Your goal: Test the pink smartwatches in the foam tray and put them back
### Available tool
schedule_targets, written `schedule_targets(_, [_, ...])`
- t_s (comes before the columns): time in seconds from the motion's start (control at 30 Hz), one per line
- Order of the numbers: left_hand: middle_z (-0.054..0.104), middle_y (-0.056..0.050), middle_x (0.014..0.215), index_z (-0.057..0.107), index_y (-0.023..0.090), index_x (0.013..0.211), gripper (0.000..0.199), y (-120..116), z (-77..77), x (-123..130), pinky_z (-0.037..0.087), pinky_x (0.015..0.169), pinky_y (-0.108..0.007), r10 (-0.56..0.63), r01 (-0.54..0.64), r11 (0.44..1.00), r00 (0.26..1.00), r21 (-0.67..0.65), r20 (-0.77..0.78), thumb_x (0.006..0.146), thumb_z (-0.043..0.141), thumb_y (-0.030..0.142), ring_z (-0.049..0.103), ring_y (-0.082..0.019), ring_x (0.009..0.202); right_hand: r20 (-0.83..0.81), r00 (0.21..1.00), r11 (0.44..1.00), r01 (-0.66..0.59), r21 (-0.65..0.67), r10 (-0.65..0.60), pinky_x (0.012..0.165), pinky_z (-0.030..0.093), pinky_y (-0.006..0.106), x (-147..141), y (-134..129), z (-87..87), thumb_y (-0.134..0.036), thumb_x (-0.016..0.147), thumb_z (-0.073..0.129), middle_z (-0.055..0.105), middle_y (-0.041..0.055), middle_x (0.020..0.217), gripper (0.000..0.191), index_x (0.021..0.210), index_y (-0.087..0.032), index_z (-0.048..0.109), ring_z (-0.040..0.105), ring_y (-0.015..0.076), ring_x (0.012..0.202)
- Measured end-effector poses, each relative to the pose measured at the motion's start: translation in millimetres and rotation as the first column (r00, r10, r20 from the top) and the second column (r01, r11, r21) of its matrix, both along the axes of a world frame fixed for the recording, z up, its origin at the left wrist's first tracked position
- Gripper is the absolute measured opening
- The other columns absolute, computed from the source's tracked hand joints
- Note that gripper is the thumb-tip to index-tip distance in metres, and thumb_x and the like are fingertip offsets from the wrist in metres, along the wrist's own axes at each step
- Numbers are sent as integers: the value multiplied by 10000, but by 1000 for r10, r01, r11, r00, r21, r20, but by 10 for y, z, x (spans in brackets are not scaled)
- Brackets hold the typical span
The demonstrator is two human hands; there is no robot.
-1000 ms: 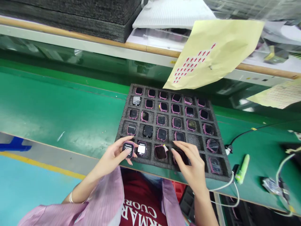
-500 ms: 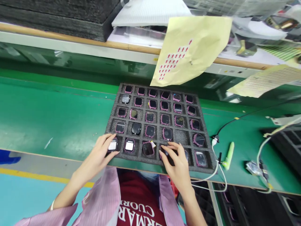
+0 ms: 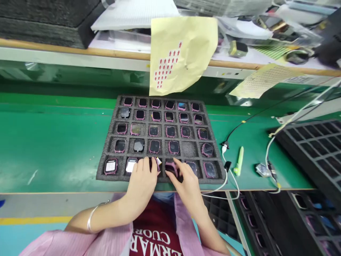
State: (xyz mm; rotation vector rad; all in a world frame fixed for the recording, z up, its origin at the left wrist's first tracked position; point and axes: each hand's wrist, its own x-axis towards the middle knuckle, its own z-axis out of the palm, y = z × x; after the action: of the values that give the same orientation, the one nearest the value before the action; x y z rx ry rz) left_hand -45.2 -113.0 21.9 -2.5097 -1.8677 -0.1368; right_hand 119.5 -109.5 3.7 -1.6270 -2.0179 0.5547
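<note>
A dark grey foam tray [image 3: 97, 174] holds rows of square smartwatch bodies, mostly with pink-purple frames. My left hand [image 3: 141, 185] reaches over the front row, its fingers curled onto a smartwatch [image 3: 153, 164] with a small white-and-yellow tab at its corner; the thumb is hidden. Beside it, my right hand [image 3: 188, 183] pinches another purple-framed smartwatch [image 3: 172, 168] between thumb and fingers, tilted in its compartment. At the front left, two watches, one at the corner [image 3: 110, 166] and its neighbour [image 3: 131, 165], show lit white screens.
Right of the tray lie a white cable [image 3: 237, 186], a green pen-like tool [image 3: 240, 160] and a small clear plastic bag [image 3: 262, 170]. A black compartment tray [image 3: 301, 131] stands farther right. A yellow sheet with red arrows [image 3: 183, 57] hangs from the shelf [image 3: 117, 53] above.
My left hand has moved right from the front-left watch to the third one. My right hand has tilted up the watch beside it. The whole view has shifted.
</note>
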Motion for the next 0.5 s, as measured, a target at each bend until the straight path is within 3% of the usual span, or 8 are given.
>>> schedule_targets(0.13, [597, -177, 1122, 573, 155, 1226, 346, -13, -86, -60, 524, 763, -424, -89, 89, 996, 990, 12, 112, 893, 563, 247, 578, -314, 963, -245, 969, 996, -44, -81, 23, 809, 480, 382, 55, 1, 36, -256, 877, 607, 624, 72, 924, 106, 946, -191, 655, 582, 239, 900])
schedule_targets(0.2, [601, -152, 1116, 559, 168, 1228, 321, -27, -141, -100, 520, 800, -421, -129, 132, 991, 966, 0, 225, 911, 521, 202, 576, -296, 981, -429, 903, 987, -55, -153, -16, 879, 476, 382, 81, 3, 93, -248, 874, 615, 644, 71, 999, 75, 928, -203, 642, 599, 230, 980])
schedule_targets(0.27, [606, -130, 1076, 537, 162, 1229, 309, -34, -204, -112, 520, 814, -408, -105, 127, 992, 910, -28, 400, 926, 483, 192, 590, -267, 955, -658, 745, 960, -89, -264, -112, 926, 479, 386, 103, 1, 155, -259, 886, 607, 668, 69, 1037, 102, 974, -207, 596, 630, 213, 1013])
schedule_targets(0.33, [609, -106, 1012, 510, 156, 1237, 322, -26, -257, -104, 526, 801, -383, -39, 108, 991, 800, -80, 599, 931, 483, 250, 609, -240, 905, -826, 520, 919, -174, -354, -219, 889, 517, 394, 123, -5, 201, -290, 887, 610, 700, 61, 973, 172, 1020, -210, 535, 685, 204, 929])
schedule_targets(0.4, [614, -67, 925, 563, 177, 1161, 290, -5, -281, -98, 532, 763, -342, 25, 141, 978, 654, -154, 756, 910, 523, 316, 618, -208, 819, -897, 337, 887, -263, -380, -285, 833, 545, 407, 151, -9, 227, -327, 869, 635, 715, 60, 914, 293, 1094, -205, 493, 715, 209, 837])
schedule_targets(0.5, [638, -40, 858, 678, 203, 896, 252, 17, -270, -137, 532, 664, -289, 169, 217, 930, 465, -297, 869, 798, 656, 434, 622, -190, 726, -925, 172, 861, -341, -378, -338, 889, 507, 458, 216, -25, 251, -393, 846, 658, 705, 119, 1019, 504, 1250, -180, 444, 707, 241, 914])
